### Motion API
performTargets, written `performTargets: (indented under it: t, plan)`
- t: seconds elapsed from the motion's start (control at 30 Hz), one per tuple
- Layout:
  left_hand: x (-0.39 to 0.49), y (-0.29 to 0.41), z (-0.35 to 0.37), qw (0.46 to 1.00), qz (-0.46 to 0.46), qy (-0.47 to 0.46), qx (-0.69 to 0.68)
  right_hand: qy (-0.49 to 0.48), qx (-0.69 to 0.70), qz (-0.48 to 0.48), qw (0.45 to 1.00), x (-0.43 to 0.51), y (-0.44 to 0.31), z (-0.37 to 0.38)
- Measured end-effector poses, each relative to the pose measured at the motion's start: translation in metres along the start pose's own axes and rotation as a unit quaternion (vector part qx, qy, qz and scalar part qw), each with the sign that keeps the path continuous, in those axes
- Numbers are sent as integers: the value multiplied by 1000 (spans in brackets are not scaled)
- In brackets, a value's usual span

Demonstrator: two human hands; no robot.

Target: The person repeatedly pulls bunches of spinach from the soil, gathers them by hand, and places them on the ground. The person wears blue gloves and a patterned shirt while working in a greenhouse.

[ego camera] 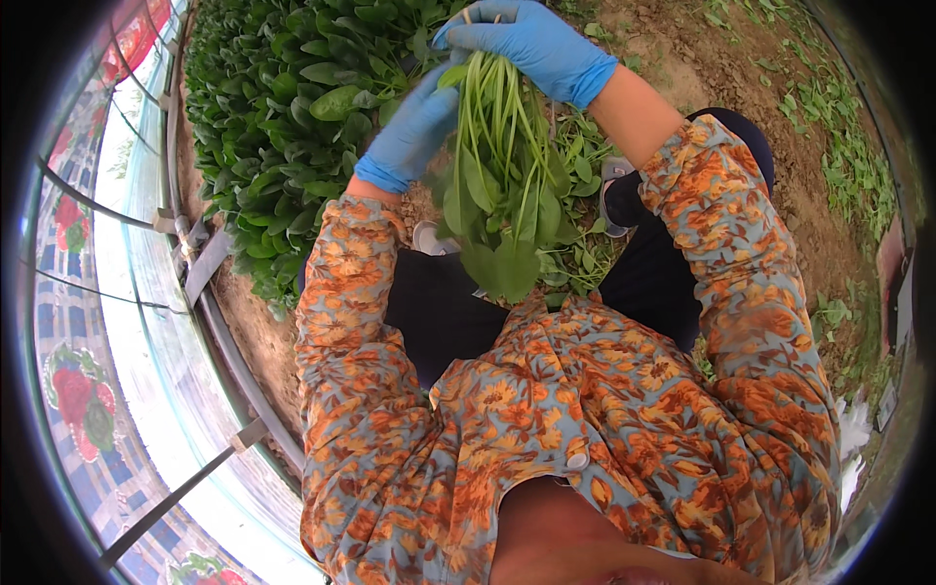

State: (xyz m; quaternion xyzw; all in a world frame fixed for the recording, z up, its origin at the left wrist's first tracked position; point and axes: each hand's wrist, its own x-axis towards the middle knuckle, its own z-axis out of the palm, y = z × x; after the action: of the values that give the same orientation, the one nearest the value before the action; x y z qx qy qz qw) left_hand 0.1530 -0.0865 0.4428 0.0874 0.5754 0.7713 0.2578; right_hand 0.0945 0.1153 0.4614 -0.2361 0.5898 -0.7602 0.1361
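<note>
A bunch of leafy greens, looking like spinach (504, 168), hangs upside down, its pale stems at the top and its broad leaves towards me. My right hand (515, 44), in a blue glove, is closed around the stem ends at the top of the picture. Beside the stems on the left is my left hand (431, 110), also blue-gloved and slightly blurred; its fingertips go behind the leaves and my right hand, so its hold cannot be told. Two thin light ends, perhaps roots or a tie, stick up at the right fingers.
Dense growing greens (270, 117) fill the upper left. Bare soil (790, 197) with scattered cut leaves (852, 161) lies to the right. More loose greens (585, 161) lie between my shoes (616, 194). A pipe frame (238, 358) and plastic sheeting (175, 307) border the left.
</note>
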Motion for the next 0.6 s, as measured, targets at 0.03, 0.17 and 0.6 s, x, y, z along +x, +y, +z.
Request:
performTargets:
  t: [0.03,0.17,0.6]
  plan:
    - [5,5,-4,993,84,60,64,28,14,14,999,2,-3,0]
    - [6,9,1,930,211,97,286,125,-312,-73,939,3,-14,5]
    - [33,-24,20,961,198,191,22,43,69,4,997,26,-25,35]
